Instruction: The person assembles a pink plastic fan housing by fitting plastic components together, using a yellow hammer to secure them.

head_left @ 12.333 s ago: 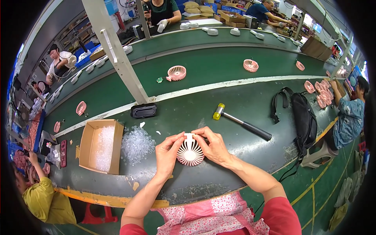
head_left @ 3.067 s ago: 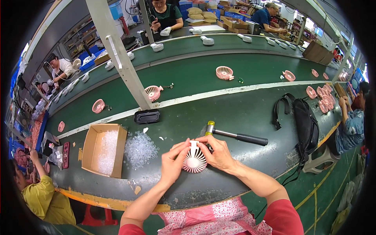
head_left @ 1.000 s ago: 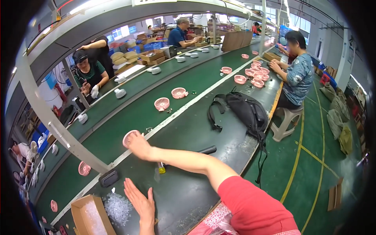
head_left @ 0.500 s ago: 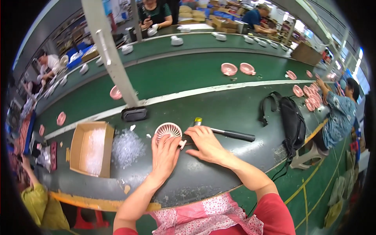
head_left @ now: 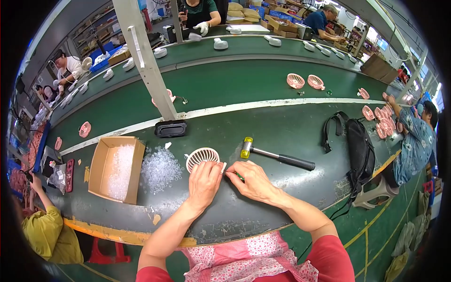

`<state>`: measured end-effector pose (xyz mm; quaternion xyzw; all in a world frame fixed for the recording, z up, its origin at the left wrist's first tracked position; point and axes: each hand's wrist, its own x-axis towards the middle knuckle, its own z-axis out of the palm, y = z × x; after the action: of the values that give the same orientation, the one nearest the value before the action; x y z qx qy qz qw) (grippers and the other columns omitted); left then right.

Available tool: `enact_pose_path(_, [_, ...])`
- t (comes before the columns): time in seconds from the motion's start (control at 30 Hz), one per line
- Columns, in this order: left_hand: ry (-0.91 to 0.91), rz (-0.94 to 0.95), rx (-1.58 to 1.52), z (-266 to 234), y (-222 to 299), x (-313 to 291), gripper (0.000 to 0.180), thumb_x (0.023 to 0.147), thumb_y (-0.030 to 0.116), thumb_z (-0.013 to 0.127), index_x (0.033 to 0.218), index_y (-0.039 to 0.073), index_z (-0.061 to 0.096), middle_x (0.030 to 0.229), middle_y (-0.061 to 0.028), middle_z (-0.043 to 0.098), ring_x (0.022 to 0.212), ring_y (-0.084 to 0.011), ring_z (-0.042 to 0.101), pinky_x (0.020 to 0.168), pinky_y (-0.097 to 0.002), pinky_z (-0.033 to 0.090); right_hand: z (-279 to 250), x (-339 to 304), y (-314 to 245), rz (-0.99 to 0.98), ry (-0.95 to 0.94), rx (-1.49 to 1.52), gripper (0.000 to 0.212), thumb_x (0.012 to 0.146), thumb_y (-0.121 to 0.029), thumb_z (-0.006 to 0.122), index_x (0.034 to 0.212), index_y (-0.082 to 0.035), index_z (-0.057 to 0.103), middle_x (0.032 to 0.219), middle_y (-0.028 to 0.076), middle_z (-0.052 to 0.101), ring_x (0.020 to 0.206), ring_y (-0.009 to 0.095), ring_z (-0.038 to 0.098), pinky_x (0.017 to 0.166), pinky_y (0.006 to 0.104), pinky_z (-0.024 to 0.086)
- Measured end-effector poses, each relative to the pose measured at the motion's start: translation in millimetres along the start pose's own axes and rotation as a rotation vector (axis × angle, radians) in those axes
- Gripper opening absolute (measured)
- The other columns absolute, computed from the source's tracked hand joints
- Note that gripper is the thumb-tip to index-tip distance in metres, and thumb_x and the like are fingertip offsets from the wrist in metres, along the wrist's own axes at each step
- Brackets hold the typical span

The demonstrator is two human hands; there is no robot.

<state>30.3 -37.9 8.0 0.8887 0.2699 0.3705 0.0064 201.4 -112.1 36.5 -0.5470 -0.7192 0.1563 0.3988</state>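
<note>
A round pink slotted fan cover lies on the dark work table in front of me. My left hand is closed over its near edge, fingers covering that part. Just to the right, my right hand has thumb and fingertips pinched together close to the cover's small side stub. A small green part shows between those fingers; most of it is hidden. Beyond my right hand lies a hammer with a yellow head and black grip.
Left of the cover are a heap of small clear pieces and an open cardboard box. A black tray sits by the metal post. A black bag lies right. Pink covers rest on the green belt; co-workers sit around.
My right hand has gone from spread fingers beside the hammer to a pinch with the green part, near the cover. The hammer's head shows fully now. The whole view has shifted slightly.
</note>
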Motion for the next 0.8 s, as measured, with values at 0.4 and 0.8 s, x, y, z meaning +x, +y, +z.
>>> enact_pose_path(0.4, [0.064, -0.159, -0.532, -14.8, -1.2, 3.2, 0.022, 0.081, 0.003, 0.076, 0.102, 0.005, 0.070, 0.090, -0.0053, 0.069, 0.082, -0.0197, 0.064, 0.077, -0.0334, 0.047, -17.4, 9.9, 10.3, 0.362, -0.119, 0.669, 0.022, 0.096, -0.016, 0.067, 0.112, -0.002, 0.070, 0.101, 0.005, 0.072, 0.097, 0.010, 0.062, 0.089, 0.0281, 0.049])
enact_pose_path(0.8, [0.114, -0.124, -0.285, -20.0, 8.9, 7.5, 0.043, 0.075, 0.014, 0.082, 0.111, 0.004, 0.060, 0.114, -0.0133, 0.060, 0.110, -0.0323, 0.055, 0.095, -0.0448, 0.044, -15.1, 19.8, 8.2, 0.249, 0.238, 0.192, 0.015, 0.089, -0.014, 0.072, 0.096, -0.001, 0.072, 0.086, 0.012, 0.073, 0.080, 0.025, 0.065, 0.083, 0.0380, 0.049])
